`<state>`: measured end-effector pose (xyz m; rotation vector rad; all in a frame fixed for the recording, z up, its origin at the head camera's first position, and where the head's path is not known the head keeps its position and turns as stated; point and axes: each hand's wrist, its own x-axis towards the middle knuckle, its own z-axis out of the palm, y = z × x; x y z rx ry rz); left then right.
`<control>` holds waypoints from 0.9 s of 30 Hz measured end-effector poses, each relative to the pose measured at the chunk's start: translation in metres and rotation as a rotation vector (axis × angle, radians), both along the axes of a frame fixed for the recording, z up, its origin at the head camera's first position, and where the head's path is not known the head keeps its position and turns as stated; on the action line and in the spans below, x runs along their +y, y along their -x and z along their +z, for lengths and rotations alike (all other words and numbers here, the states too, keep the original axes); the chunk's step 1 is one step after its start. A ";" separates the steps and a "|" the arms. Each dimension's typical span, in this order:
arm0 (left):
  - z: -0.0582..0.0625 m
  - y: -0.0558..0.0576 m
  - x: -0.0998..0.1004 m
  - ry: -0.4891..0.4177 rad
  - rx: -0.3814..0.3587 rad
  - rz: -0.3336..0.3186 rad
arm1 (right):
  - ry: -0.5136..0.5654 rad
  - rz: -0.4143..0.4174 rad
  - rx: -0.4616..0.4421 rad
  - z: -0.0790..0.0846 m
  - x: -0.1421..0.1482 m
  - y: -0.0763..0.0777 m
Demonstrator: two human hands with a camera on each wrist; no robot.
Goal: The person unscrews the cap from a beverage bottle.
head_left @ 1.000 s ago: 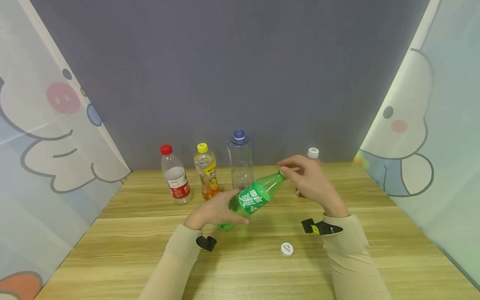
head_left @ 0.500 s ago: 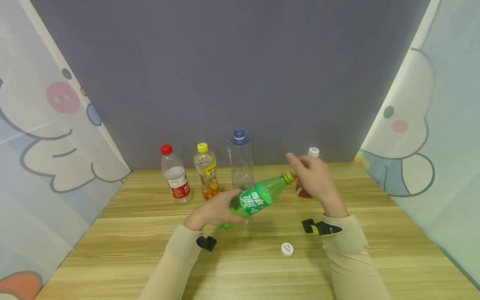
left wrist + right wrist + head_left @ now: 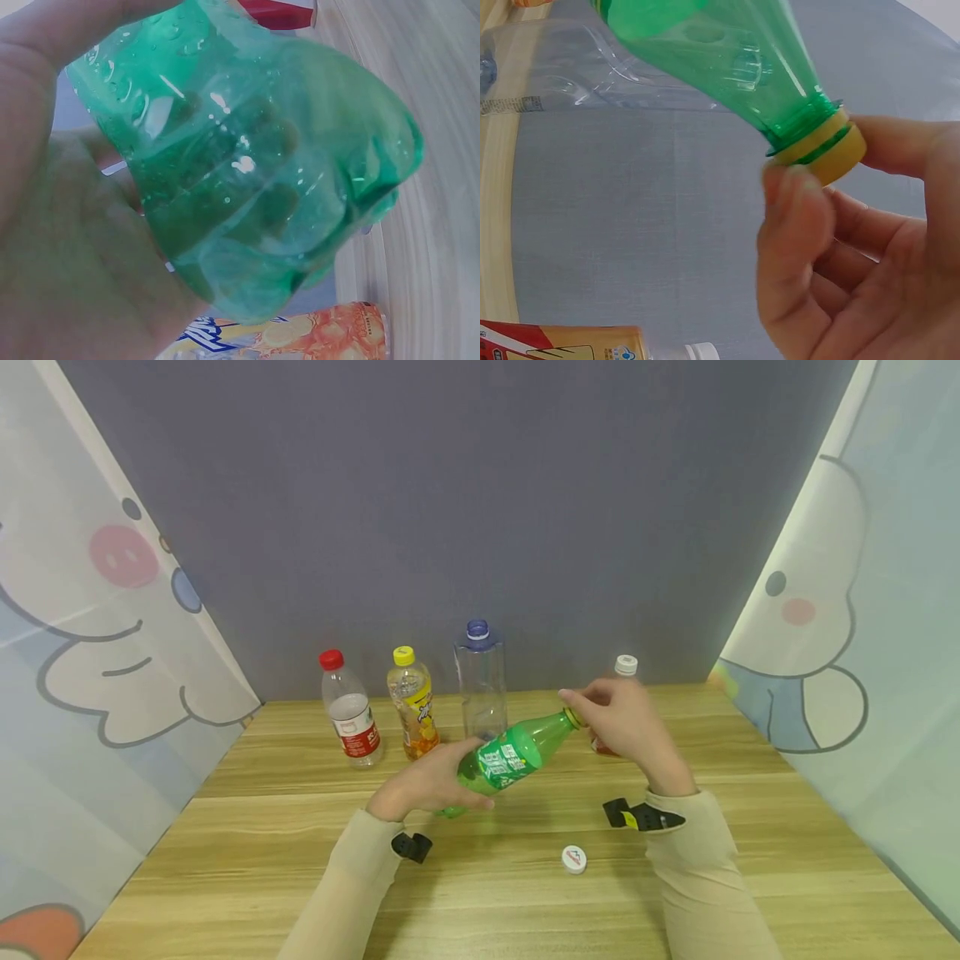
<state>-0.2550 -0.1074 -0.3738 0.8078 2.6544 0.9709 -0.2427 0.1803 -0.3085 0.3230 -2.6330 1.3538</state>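
My left hand (image 3: pixel 431 781) grips the lower body of a green plastic soda bottle (image 3: pixel 525 750), which leans up to the right above the table. Its clear base (image 3: pixel 300 202) points at the tabletop in the left wrist view. With thumb and fingers, my right hand (image 3: pixel 626 722) pinches the bottle's yellow cap (image 3: pixel 838 159). A thin green gap shows between the cap and the yellow ring below it. A loose white cap (image 3: pixel 574 859) lies flat on the wooden table (image 3: pixel 525 902), nearer to me than the bottle.
Along the back stand a red-capped bottle (image 3: pixel 351 718), a yellow-capped drink bottle (image 3: pixel 412 706) and a tall clear bottle (image 3: pixel 480 689) with an uncovered blue neck. A white-capped bottle (image 3: pixel 626 666) is partly hidden behind my right hand. A grey panel (image 3: pixel 480 510) rises behind them.
My right hand came off the cap, turned, and now pinches it again. The left hand holds its place, while the green bottle's neck has shifted slightly.
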 end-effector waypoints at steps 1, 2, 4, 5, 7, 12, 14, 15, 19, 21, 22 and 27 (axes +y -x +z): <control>0.000 0.000 0.000 -0.003 -0.002 0.000 | -0.002 0.008 -0.004 0.000 0.000 0.000; 0.000 0.000 0.000 -0.003 -0.001 0.002 | -0.005 0.016 -0.007 0.000 0.000 0.000; 0.000 0.000 -0.001 -0.003 0.003 0.008 | -0.010 0.035 -0.006 0.001 0.001 -0.001; 0.000 0.000 -0.001 0.000 0.006 0.012 | -0.015 0.043 -0.003 0.001 0.001 -0.002; 0.000 0.000 -0.001 0.007 0.016 0.017 | -0.023 0.061 0.008 0.002 0.001 -0.002; -0.001 0.000 -0.002 0.024 0.034 0.023 | -0.034 0.100 0.033 0.002 0.001 -0.004; 0.000 0.000 -0.002 0.025 0.032 0.027 | -0.032 0.110 0.037 0.001 0.002 -0.004; 0.000 0.000 -0.002 0.027 0.030 0.031 | -0.032 0.117 0.040 0.002 0.002 -0.005; 0.000 -0.001 -0.002 0.032 0.025 0.044 | -0.007 0.145 0.033 0.002 0.003 -0.005; 0.000 -0.001 -0.002 0.035 0.028 0.049 | 0.022 0.164 0.024 0.002 0.004 -0.005; 0.000 -0.001 -0.002 0.034 0.030 0.051 | 0.038 0.171 0.018 0.002 0.004 -0.005; 0.000 0.000 -0.002 0.013 0.040 0.044 | 0.099 0.190 0.008 0.001 0.005 -0.003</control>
